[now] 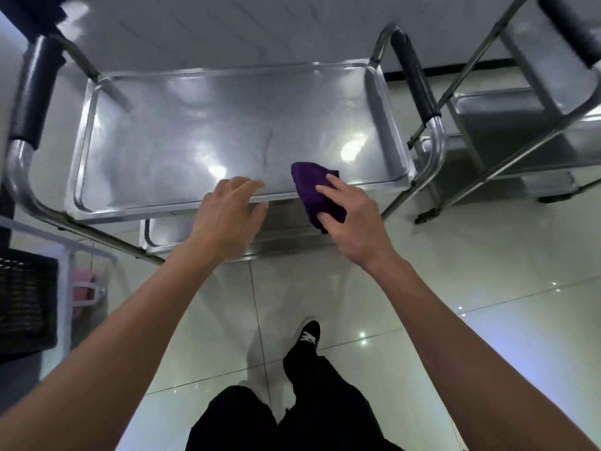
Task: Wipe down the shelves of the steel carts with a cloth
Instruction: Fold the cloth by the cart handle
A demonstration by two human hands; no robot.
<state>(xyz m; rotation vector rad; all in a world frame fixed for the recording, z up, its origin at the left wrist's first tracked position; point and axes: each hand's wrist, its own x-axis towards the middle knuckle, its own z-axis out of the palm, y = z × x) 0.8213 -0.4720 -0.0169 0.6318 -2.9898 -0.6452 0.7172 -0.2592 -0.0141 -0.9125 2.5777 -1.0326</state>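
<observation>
**Desk:** What does the shot show?

**Photographer:** A person leans over a steel cart (pixel 432 148), the right hand (pixel 354 219) gripping a purple cloth (pixel 312 187) that drapes over the near rim of the top shelf (pixel 195 138), toward its right end. The left hand (pixel 224 219) rests on the same rim just beside it, fingers relaxed and spread, holding nothing.

**Desk:** And the wiping itself?

**Photographer:** It looks barely begun. Flattening the bunched cloth would probably cover more steel, and long overlapping passes into the raised corners should work best, with the left hand steadying the cart against rolling.

**Desk:** The setting?

**Photographer:** The shelf is a shallow tray of polished steel, bright with ceiling-light reflections; blur hides any smears. A lower shelf (pixel 201 236) shows beneath. A second cart (pixel 507 118) stands close on the right. Glossy pale floor tiles (pixel 455 288) run underfoot, and a dark woven basket (pixel 26 301) sits at the left.
</observation>
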